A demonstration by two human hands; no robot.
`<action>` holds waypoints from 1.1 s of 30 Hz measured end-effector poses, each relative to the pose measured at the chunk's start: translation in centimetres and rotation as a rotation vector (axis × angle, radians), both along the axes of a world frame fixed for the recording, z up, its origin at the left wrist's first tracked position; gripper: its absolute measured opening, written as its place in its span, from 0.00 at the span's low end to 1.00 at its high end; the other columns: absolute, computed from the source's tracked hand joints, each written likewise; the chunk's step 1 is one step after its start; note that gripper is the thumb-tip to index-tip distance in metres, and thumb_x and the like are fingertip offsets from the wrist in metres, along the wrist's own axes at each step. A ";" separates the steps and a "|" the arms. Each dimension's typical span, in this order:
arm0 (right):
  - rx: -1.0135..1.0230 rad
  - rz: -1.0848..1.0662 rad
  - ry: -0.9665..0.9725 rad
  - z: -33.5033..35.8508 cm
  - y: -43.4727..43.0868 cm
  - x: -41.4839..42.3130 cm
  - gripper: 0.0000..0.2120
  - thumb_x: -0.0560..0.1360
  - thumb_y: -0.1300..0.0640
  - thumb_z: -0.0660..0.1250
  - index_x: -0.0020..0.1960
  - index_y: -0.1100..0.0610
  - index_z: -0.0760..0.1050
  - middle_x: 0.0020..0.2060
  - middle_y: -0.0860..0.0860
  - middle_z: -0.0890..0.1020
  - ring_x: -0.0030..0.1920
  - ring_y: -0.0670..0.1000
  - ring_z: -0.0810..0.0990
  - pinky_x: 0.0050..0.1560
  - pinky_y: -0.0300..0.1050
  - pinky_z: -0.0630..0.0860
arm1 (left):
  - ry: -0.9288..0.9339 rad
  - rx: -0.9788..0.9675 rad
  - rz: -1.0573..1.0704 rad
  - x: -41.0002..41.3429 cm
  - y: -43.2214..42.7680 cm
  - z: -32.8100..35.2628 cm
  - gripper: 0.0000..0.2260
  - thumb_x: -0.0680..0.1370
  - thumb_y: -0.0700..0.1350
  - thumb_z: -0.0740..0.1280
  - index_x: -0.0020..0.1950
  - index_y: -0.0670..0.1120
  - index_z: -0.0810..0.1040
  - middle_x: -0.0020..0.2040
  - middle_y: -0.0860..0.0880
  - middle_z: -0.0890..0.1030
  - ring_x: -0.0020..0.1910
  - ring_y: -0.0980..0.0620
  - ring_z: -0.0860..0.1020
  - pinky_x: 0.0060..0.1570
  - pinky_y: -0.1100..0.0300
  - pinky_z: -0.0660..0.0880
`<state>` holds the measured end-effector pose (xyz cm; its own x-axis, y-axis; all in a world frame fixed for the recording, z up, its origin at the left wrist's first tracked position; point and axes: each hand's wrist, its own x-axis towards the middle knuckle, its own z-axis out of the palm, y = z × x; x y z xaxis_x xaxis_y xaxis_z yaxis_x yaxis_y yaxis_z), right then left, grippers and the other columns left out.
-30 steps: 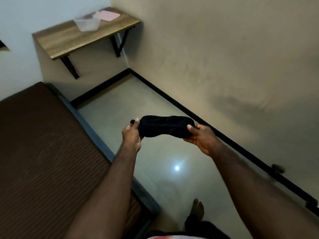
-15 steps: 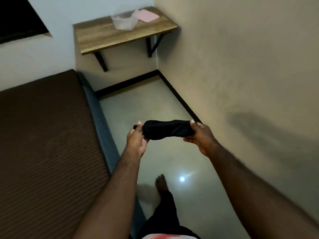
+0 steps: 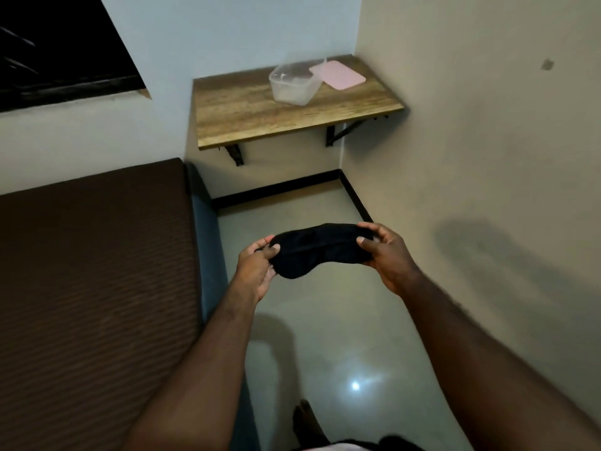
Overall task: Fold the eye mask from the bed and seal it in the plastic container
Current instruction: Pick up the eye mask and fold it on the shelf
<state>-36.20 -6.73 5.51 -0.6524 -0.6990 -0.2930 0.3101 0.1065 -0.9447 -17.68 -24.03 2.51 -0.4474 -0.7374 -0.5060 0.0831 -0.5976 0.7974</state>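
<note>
Eye mask (image 3: 320, 249) off bed, unfolded, pinched between left hand (image 3: 257, 268) and right hand (image 3: 387, 255) fingers; folding, container (image 3: 294, 83) sealing left.

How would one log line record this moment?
eye mask: unfolded | left hand: pinches one end | right hand: pinches other | container: open, on shelf

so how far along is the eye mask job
Done: the eye mask is off the bed. In hand: the left hand and right hand pinch its ends, the mask spread out, not yet folded. Left: fold it, place it in the open plastic container on the shelf, then press on the pink lid lying beside it.
</note>
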 end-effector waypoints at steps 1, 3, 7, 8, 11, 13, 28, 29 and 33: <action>-0.002 -0.016 -0.014 -0.1 -1.5 -1.0 0.14 0.78 0.67 0.64 0.62 0.57 0.76 0.56 0.56 0.82 0.56 0.55 0.83 0.49 0.50 0.83 | -0.005 -0.014 -0.002 -0.9 -1.5 0.2 0.11 0.77 0.32 0.65 0.53 0.45 0.78 0.53 0.43 0.82 0.49 0.47 0.82 0.43 0.53 0.79; -0.011 -0.037 -0.036 -0.3 -4.3 -2.9 0.14 0.79 0.65 0.64 0.63 0.58 0.75 0.56 0.57 0.82 0.55 0.54 0.83 0.47 0.48 0.82 | -0.012 -0.046 -0.001 -2.3 -4.0 0.5 0.10 0.77 0.32 0.65 0.53 0.45 0.78 0.51 0.44 0.82 0.48 0.48 0.82 0.42 0.54 0.80; -0.020 -0.048 -0.073 -1.1 -11.3 -7.0 0.15 0.80 0.63 0.63 0.66 0.58 0.74 0.57 0.57 0.81 0.55 0.54 0.82 0.47 0.48 0.82 | -0.046 -0.071 0.059 -6.0 -9.4 1.0 0.09 0.77 0.31 0.65 0.50 0.44 0.79 0.49 0.42 0.82 0.47 0.46 0.81 0.44 0.52 0.79; -0.023 -0.052 -0.085 -1.2 -12.9 -8.0 0.16 0.80 0.63 0.64 0.67 0.57 0.72 0.57 0.56 0.80 0.55 0.55 0.82 0.47 0.48 0.82 | -0.049 -0.068 0.079 -6.9 -10.5 1.1 0.09 0.76 0.31 0.64 0.49 0.44 0.78 0.49 0.41 0.81 0.46 0.45 0.81 0.46 0.51 0.79; -0.015 -0.011 -0.098 -1.7 -18.8 -12.1 0.18 0.80 0.63 0.64 0.69 0.59 0.70 0.58 0.58 0.80 0.55 0.55 0.82 0.48 0.48 0.82 | -0.048 -0.083 0.160 -10.5 -15.1 2.0 0.10 0.76 0.29 0.63 0.47 0.44 0.76 0.48 0.41 0.80 0.44 0.46 0.79 0.46 0.50 0.78; -0.005 0.043 -0.100 -1.6 -22.4 -14.7 0.16 0.79 0.62 0.65 0.67 0.62 0.73 0.58 0.60 0.81 0.56 0.57 0.82 0.51 0.50 0.81 | -0.047 -0.095 0.214 -12.7 -18.0 2.9 0.10 0.76 0.29 0.63 0.47 0.44 0.75 0.49 0.41 0.79 0.46 0.45 0.79 0.46 0.50 0.78; 0.175 0.143 0.014 -0.2 -42.1 -25.7 0.11 0.78 0.58 0.69 0.51 0.68 0.78 0.46 0.60 0.83 0.46 0.56 0.83 0.43 0.50 0.83 | -0.301 -0.192 0.316 -21.7 -34.0 3.7 0.09 0.77 0.33 0.67 0.56 0.41 0.76 0.53 0.43 0.78 0.51 0.45 0.78 0.54 0.46 0.78; 0.183 0.149 0.027 -0.3 -43.2 -25.9 0.13 0.78 0.58 0.69 0.52 0.69 0.77 0.46 0.61 0.83 0.47 0.57 0.83 0.44 0.51 0.83 | -0.298 -0.188 0.319 -21.9 -35.0 3.6 0.09 0.77 0.33 0.67 0.56 0.42 0.76 0.52 0.43 0.78 0.50 0.47 0.78 0.51 0.48 0.78; 0.238 0.183 0.112 -0.3 -47.5 -26.1 0.10 0.79 0.56 0.68 0.47 0.64 0.78 0.48 0.61 0.84 0.49 0.58 0.84 0.47 0.56 0.83 | -0.301 -0.208 0.306 -22.3 -39.5 3.1 0.09 0.77 0.34 0.67 0.55 0.42 0.76 0.53 0.42 0.80 0.51 0.45 0.79 0.53 0.47 0.79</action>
<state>-62.31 -54.20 5.23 -0.5596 -0.7281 -0.3959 0.1614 0.3728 -0.9138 -39.97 -63.54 5.57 -0.0499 -0.9118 -0.4076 -0.0228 -0.4070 0.9132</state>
